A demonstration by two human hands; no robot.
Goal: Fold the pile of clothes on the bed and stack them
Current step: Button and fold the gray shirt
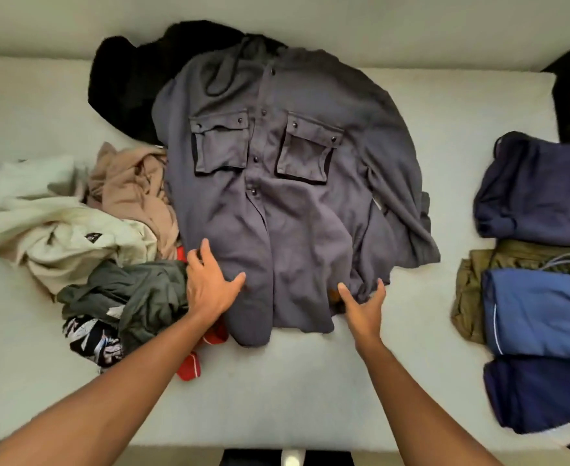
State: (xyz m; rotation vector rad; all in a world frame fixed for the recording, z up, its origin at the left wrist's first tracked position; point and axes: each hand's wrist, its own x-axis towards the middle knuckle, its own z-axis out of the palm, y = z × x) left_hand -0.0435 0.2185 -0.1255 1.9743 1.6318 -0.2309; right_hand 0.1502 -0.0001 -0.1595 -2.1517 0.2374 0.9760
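A grey button-up shirt (277, 196) is spread face up mid-bed (293, 391), collar at the far end, hem at the near edge, so its long axis runs away from the camera. The left hand (209, 284) is laid flat on the lower left hem, fingers (206, 252) spread. The right hand (364, 307) is held open at the lower right hem; actual contact can't be told. Plenty of bare mattress is left in front. Unfolded clothes (85, 230) are crowded against the left; folded ones (539, 314) are cut off at right.
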